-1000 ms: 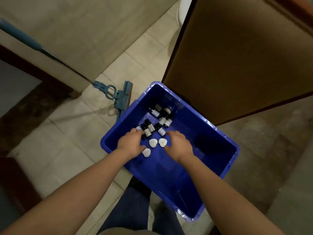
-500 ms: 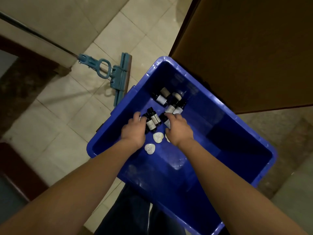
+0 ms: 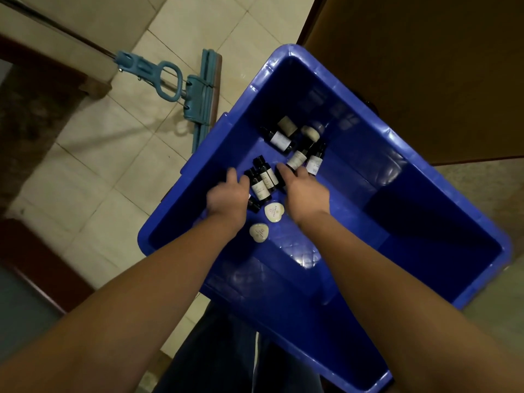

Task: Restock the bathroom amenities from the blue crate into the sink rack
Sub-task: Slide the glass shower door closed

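Note:
The blue crate [image 3: 354, 222] stands on the tiled floor below me. Several small dark bottles with white labels lie inside: two [image 3: 262, 182] between my hands, more [image 3: 295, 146] further back. Two white heart-shaped soaps [image 3: 273, 212] [image 3: 258, 232] lie near my wrists. My left hand [image 3: 226, 197] curls down over a bottle whose end [image 3: 253, 207] sticks out under the palm. My right hand [image 3: 304, 194] curls over another dark bottle [image 3: 280, 178] at its fingertips. The sink rack is out of view.
A teal mop [image 3: 198, 100] lies on the beige tiles left of the crate, its handle running off to the upper left. A brown door panel [image 3: 425, 66] stands right behind the crate. My legs in dark trousers [image 3: 226, 350] are at the crate's near edge.
Both hands moved forward from the heart-shaped soaps onto the bottles. The view dropped closer over the crate.

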